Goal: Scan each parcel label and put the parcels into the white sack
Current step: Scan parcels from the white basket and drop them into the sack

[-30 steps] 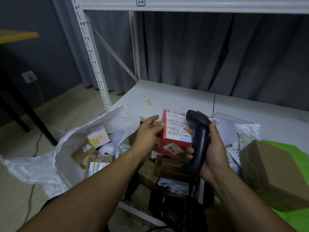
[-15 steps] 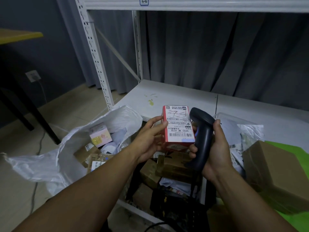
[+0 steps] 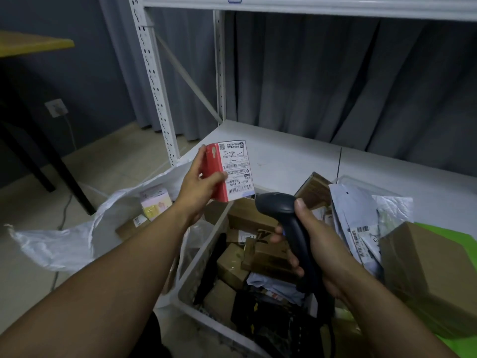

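My left hand (image 3: 198,184) grips a small red parcel (image 3: 215,174) by its side, holding it up above the sack's rim with its white label (image 3: 236,171) turned toward me. My right hand (image 3: 317,244) is wrapped round the handle of a black barcode scanner (image 3: 281,210), whose head sits just below and right of the label. The white sack (image 3: 74,241) lies open on the floor at the left, with a pink-and-yellow box (image 3: 154,202) and brown boxes inside.
A white crate (image 3: 204,257) on the shelf in front of me holds several brown boxes and grey mailer bags. A large brown carton (image 3: 433,275) lies on a green sheet at the right. A white rack upright (image 3: 152,81) rises behind the sack.
My left hand has lifted the red parcel up and to the left, away from the scanner. My right hand with the scanner has dropped slightly lower.
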